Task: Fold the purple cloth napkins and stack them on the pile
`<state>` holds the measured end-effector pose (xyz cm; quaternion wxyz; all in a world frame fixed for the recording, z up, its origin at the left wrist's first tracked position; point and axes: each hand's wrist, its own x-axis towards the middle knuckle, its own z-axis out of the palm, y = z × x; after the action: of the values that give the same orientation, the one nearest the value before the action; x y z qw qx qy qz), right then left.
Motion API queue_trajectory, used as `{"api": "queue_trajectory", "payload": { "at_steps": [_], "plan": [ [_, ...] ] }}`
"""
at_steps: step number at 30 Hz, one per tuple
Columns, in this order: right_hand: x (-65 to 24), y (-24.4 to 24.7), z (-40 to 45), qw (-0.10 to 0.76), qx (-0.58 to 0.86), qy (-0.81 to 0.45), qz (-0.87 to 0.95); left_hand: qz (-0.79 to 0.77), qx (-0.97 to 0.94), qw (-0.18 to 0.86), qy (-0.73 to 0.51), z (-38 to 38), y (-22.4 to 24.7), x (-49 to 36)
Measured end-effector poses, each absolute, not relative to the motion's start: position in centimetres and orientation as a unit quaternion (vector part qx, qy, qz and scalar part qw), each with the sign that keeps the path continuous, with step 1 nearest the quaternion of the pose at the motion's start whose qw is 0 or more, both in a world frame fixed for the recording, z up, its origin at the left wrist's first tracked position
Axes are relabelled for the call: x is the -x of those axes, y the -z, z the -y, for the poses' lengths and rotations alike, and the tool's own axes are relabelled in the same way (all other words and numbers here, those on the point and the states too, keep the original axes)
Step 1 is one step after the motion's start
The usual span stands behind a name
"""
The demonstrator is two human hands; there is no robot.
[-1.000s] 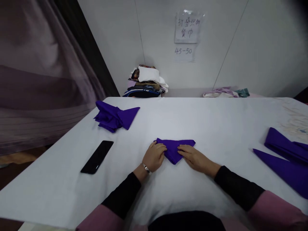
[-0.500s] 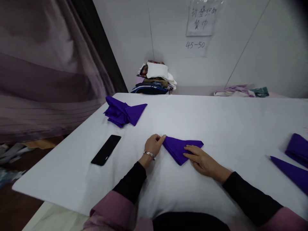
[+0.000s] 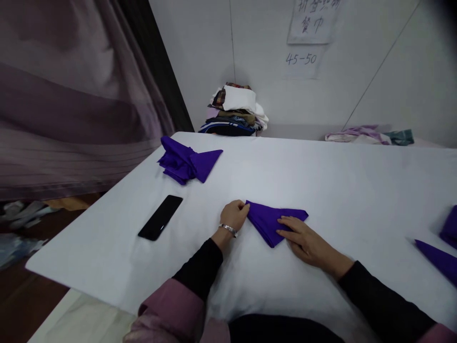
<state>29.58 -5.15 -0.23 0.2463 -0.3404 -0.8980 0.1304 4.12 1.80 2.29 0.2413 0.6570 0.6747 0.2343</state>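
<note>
A folded purple cloth (image 3: 264,220) lies on the white table in front of me, its long edge at the top and a point toward me. My left hand (image 3: 234,215), with a silver bracelet at the wrist, pinches the cloth's upper left corner between thumb and fingers. My right hand (image 3: 303,239) rests on the right part of the cloth, palm down with its fingers apart.
A black phone (image 3: 160,217) lies left of my hands. Behind it is a bunched purple cloth (image 3: 191,162). Another pointed purple cloth (image 3: 437,261) is at the right edge. Stacked clothes (image 3: 235,110) stand beyond the white table's (image 3: 321,166) far edge.
The whole view has shifted a little, so most things appear slightly further right. Both hands keep their places on the cloth.
</note>
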Motion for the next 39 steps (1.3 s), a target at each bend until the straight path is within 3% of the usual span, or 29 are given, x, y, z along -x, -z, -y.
{"api": "queue_trajectory", "payload": {
  "at_steps": [13,18,22,31,39],
  "plan": [
    [-29.5,-0.4,5.4,0.24,0.355,-0.153,0.891,-0.673,-0.65,0.246,-0.253,-1.5,-1.8,-3.9],
    [-29.2,-1.2,5.4,0.282,0.36,-0.188,0.869,-0.674,-0.648,0.25,-0.25,-1.6,-1.6,-3.7],
    [-29.0,-0.5,5.1,0.322,0.377,-0.149,0.855,-0.669,-0.661,0.241,-0.24,-1.6,-1.9,-3.7],
    [-28.8,-0.3,4.8,0.296,0.369,-0.11,0.874,-0.663,-0.695,0.181,-0.213,-1.8,-2.0,-3.5],
    [-28.8,-0.4,4.8,0.278,0.374,-0.114,0.877,-0.601,-0.667,0.295,-0.329,-2.1,-1.1,-2.9]
  ]
}}
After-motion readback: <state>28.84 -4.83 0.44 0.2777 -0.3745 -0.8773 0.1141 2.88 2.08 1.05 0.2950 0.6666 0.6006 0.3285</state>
